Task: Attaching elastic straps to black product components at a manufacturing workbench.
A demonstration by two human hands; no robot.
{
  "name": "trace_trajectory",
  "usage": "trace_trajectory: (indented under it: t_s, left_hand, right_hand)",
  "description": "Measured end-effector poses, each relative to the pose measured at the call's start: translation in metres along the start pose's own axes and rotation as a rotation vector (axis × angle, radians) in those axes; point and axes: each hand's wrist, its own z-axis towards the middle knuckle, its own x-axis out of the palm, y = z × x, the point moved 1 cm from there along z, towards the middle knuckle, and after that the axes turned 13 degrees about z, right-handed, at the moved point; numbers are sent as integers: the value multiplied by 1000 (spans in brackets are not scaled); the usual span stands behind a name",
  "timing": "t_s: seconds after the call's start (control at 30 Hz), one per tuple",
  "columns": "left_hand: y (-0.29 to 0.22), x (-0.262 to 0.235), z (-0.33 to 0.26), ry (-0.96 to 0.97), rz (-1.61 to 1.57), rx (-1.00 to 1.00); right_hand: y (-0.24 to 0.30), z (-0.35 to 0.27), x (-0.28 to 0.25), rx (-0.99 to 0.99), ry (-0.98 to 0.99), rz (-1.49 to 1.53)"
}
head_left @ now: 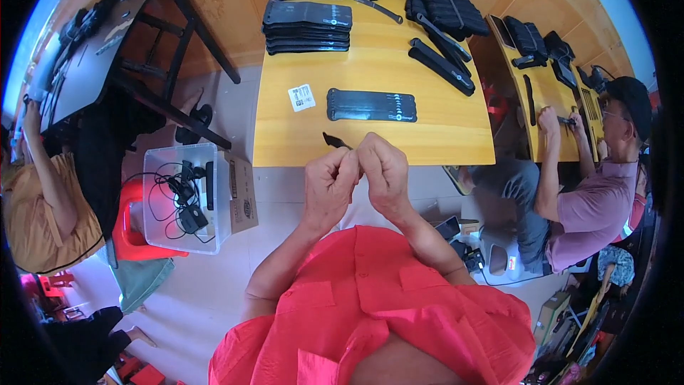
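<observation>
Small black piece (335, 141), thin and pointed, sits at centre frame just over the near edge of the yellow table (442, 135). The left hand (326, 187) has its fingers curled shut around it, only the tip poking out to the upper left. The right hand (385, 171) is closed too, knuckles touching the left; I can't tell if it's actually gripping the piece or just bracing. Risk as I see it: both hands hang past the table edge, so a slip sends that smooth little part to the floor. Just above lies a flat black strap (371, 105), long, matte, with rounded ends. 2 stacks of the same (308, 26) sit further up, beside a white label (301, 98).
</observation>
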Motion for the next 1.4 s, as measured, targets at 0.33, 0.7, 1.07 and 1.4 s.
trace_trajectory:
  t_s: [0.33, 0.7, 1.07, 1.4]
  left_hand:
    - [31, -161, -21, -62, -236, -500]
    - [30, -234, -31, -284, -343, -239]
    - [69, -89, 33, -327, -318, -120]
    - [139, -55, 16, -508, 81, -493]
  right_hand:
    - [-26, -12, -190, 497, -492, 34]
    - [45, -31, -274, 633, -284, 93]
    - [64, -21, -203, 560, -75, -138]
    - [47, -29, -197, 552, -155, -7]
